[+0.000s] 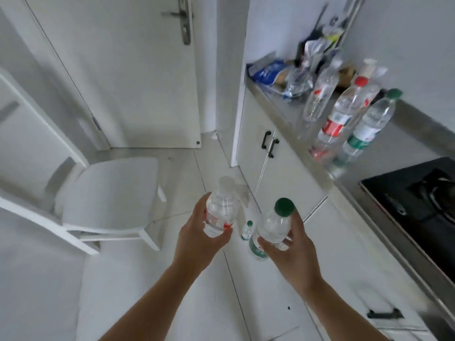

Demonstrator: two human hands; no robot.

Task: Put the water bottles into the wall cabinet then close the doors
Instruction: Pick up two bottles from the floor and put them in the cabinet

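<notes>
My left hand [197, 239] grips a clear water bottle with a clear cap and a red-and-white label [221, 207], held upright over the floor. My right hand [293, 252] grips a clear bottle with a green cap and green label [273, 225], just right of the first. A small green-capped bottle [247, 230] stands on the floor between my hands. On the steel counter [290, 114] at the right stand three tall bottles: a clear-capped one [317, 99], a red-capped one [339, 116] and a green-capped one [366, 129]. The wall cabinet is out of view.
A white chair [105, 200] stands on the floor at the left. A white door [128, 70] is straight ahead. Base cabinets with black handles [269, 143] run under the counter. A black gas hob [418, 193] sits at the right; bags and clutter [290, 75] fill the counter's far end.
</notes>
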